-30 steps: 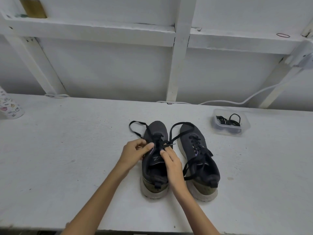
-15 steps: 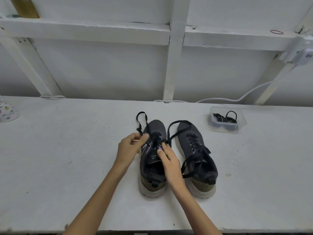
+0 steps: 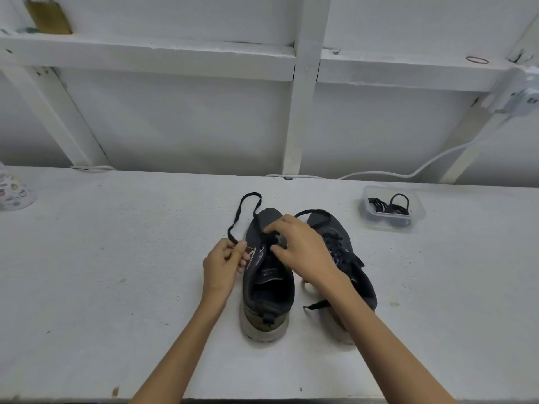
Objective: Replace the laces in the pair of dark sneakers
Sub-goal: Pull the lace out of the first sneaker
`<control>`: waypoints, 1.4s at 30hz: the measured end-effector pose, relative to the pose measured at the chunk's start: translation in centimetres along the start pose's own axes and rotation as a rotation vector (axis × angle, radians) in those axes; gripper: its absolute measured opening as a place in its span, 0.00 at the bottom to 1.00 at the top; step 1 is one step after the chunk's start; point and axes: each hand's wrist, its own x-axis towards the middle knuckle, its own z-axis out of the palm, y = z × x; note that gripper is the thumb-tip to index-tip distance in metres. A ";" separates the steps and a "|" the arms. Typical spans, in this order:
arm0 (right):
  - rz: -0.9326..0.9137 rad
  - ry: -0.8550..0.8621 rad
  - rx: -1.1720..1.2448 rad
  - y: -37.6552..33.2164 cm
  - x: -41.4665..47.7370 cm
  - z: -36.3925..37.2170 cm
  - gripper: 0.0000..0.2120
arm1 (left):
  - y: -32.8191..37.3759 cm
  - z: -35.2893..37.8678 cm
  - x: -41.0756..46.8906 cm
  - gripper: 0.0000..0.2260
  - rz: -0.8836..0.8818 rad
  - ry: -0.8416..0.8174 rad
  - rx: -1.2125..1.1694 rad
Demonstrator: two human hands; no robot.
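— What colour is the sneaker on the left (image 3: pixel 268 275)?
— Charcoal upper, olive patch at the heel, off-white sole. The sneaker on the right (image 3: pixel 335 225) is the same charcoal.
— And the lace (image 3: pixel 251 195)?
— Black, like the coiled laces (image 3: pixel 379 206) in the clear tub (image 3: pixel 420 209).
— The table (image 3: pixel 116 287)?
— White, with a few brownish specks. The cable (image 3: pixel 379 172) is white too.
— Anything patterned?
— The object at the left edge (image 3: pixel 14 193): white with small pastel doodles. The padlock (image 3: pixel 48 17) is brass-yellow, the rubber band (image 3: pixel 468 59) reddish-brown.
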 end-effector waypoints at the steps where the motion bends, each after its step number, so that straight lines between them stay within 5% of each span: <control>1: 0.041 0.030 0.019 0.2 0.3 -0.1 0.14 | 0.0 -0.2 0.0 0.12 -0.038 0.039 -0.039; 5: 0.168 -0.060 0.029 1.3 0.7 0.0 0.16 | 0.3 -0.5 -0.5 0.18 -0.167 0.091 -0.128; 10: 0.296 -0.077 0.254 1.8 0.2 0.5 0.12 | 1.7 0.8 -2.8 0.06 -0.072 -0.140 -0.069; 17: 0.351 -0.116 0.313 1.7 0.3 0.7 0.03 | 1.4 1.5 -3.0 0.32 -0.025 -0.366 0.161; 28: 0.261 -0.096 0.035 0.4 2.2 1.0 0.05 | 1.8 1.0 -3.0 0.38 -0.037 -0.432 0.163; 33: 0.264 -0.022 -0.017 0.2 2.6 2.3 0.05 | 1.8 1.0 -2.9 0.30 -0.022 -0.432 0.176; 42: 0.374 -0.219 0.150 1.6 2.2 0.3 0.12 | 1.4 1.0 -2.9 0.28 -0.013 -0.434 0.185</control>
